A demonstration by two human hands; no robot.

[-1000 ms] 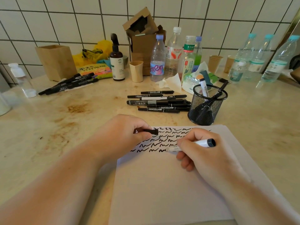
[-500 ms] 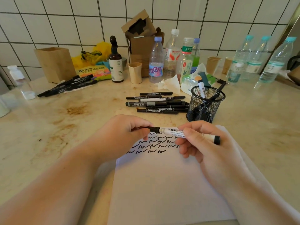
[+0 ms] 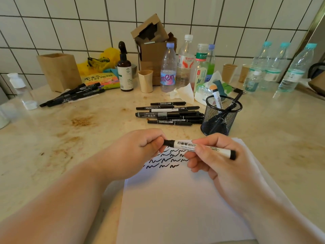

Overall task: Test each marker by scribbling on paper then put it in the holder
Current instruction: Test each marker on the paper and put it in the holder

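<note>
A white whiteboard marker (image 3: 184,146) with black ends is held level above the white paper (image 3: 175,199). My right hand (image 3: 216,155) grips its barrel. My left hand (image 3: 140,148) pinches the black cap at the marker's left end, and the cap sits on the marker. Rows of black scribbles (image 3: 167,159) cover the top of the paper. The black mesh holder (image 3: 219,117) stands just beyond the paper at the right with two markers in it. Several black markers (image 3: 168,113) lie in a pile left of the holder.
More black markers (image 3: 73,95) lie at the far left beside a wooden box (image 3: 59,71). Bottles (image 3: 184,62), a brown pump bottle (image 3: 124,67), paper cups (image 3: 145,81), a cardboard box (image 3: 153,43) and tissues (image 3: 182,93) crowd the back along the tiled wall. Water bottles (image 3: 281,67) stand at the right.
My right hand lifted the marker off the paper and turned it level. My left hand brought the cap to its tip and pushed it on.
</note>
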